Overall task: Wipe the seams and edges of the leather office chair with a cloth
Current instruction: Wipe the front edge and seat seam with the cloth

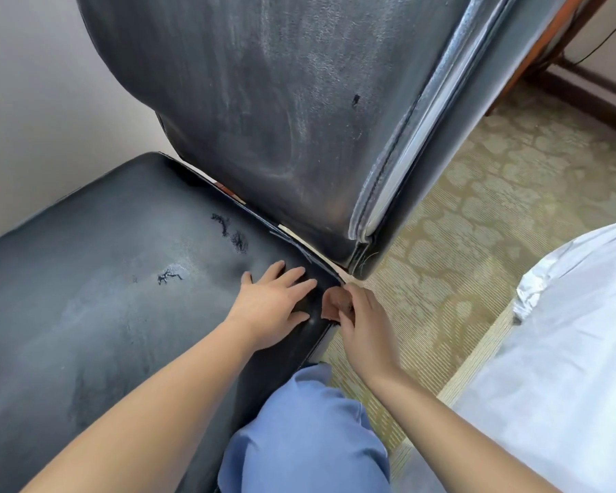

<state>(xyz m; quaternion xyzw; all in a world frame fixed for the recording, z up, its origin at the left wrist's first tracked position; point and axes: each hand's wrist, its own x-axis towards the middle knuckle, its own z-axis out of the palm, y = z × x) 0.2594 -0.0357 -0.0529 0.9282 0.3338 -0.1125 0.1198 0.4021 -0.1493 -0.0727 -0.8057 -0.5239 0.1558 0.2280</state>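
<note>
Chair seat (96, 265) of worn black leather fills the left side of the view, its surface scuffed grey and cracked in a few small flaking patches. Its rounded right rear corner sits under both hands. Left hand (271, 307) lies flat on the seat at that corner, fingers (292, 275) straight and slightly spread, pressing the leather. Right hand (361, 325) sits just beside it at the seat's edge, its fingers curled and pinching a small brownish cloth (333, 304) against the corner seam; most of the cloth is hidden under the hand. Rising behind the seat, the backrest (264, 112) is the same dusty black leather with pale wipe streaks, and a thick piped seam (402, 151) runs down its right edge. A knee in blue fabric (306, 428) presses near the seat's side. Patterned beige carpet (477, 208) covers the floor, and a white sheet (566, 350) lies at right.
</note>
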